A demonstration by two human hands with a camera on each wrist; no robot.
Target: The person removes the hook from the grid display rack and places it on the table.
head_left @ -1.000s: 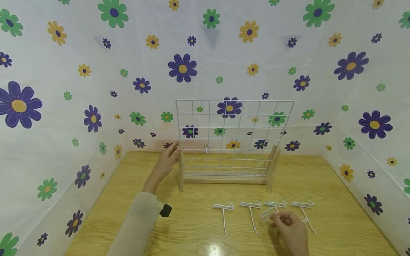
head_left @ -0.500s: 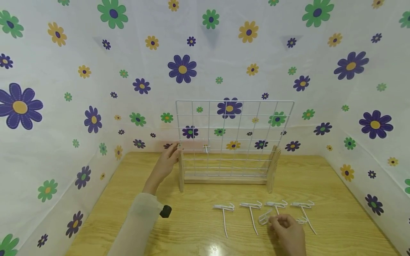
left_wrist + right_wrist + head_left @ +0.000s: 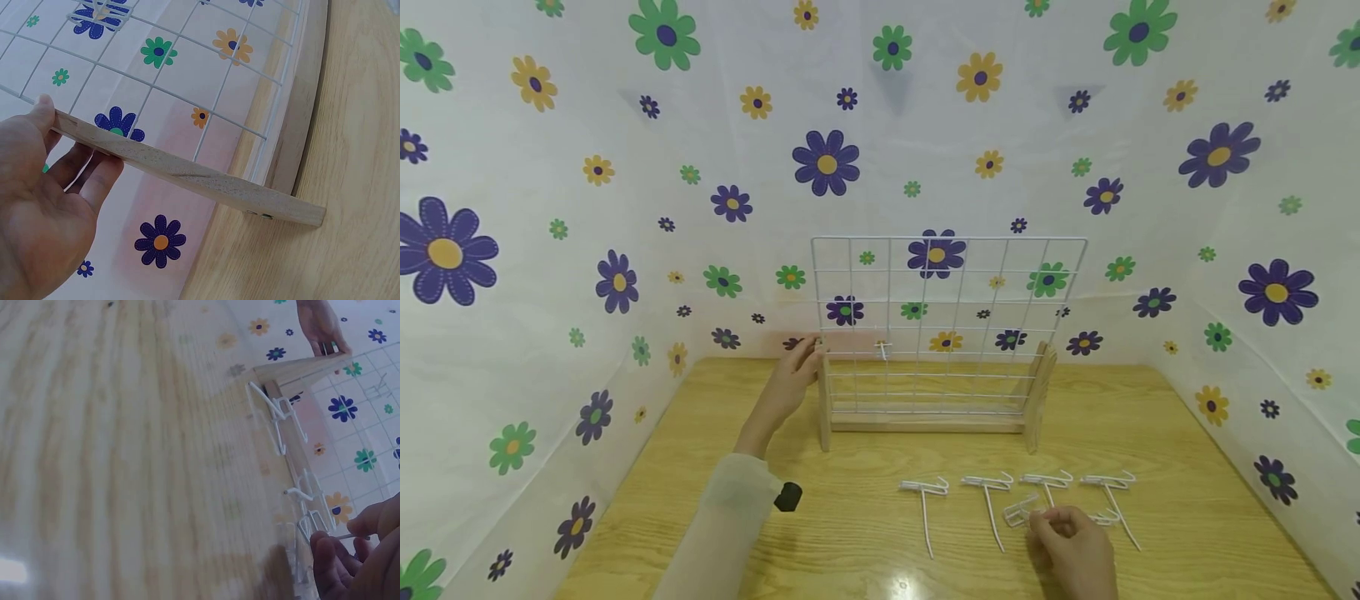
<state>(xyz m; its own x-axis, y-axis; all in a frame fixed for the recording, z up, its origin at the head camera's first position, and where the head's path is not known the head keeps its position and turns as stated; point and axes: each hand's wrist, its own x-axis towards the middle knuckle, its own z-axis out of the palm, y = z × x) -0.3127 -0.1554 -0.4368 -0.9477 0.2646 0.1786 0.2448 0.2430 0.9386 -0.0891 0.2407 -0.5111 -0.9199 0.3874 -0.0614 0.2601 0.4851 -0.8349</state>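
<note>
A white wire grid panel (image 3: 951,302) stands upright in a wooden stand (image 3: 925,423). My left hand (image 3: 786,382) grips the top of its left wooden upright (image 3: 181,169), thumb on one face and fingers on the other. One white hook (image 3: 882,346) hangs on the grid, left of centre. Near the front, my right hand (image 3: 1073,546) pinches another white wire display hook (image 3: 1018,510) between thumb and fingers. Its looped end points left, low over the table; part of its length is hidden by the hand.
Several more white hooks lie in a row in front of the stand, such as the leftmost one (image 3: 926,521) and the rightmost one (image 3: 1107,481). The wooden table (image 3: 850,517) is enclosed by flowered cloth walls (image 3: 910,133).
The hook in my right hand has turned a little, its looped end shifting slightly left. That hand has slid slightly left and down. My left hand stays on the upright.
</note>
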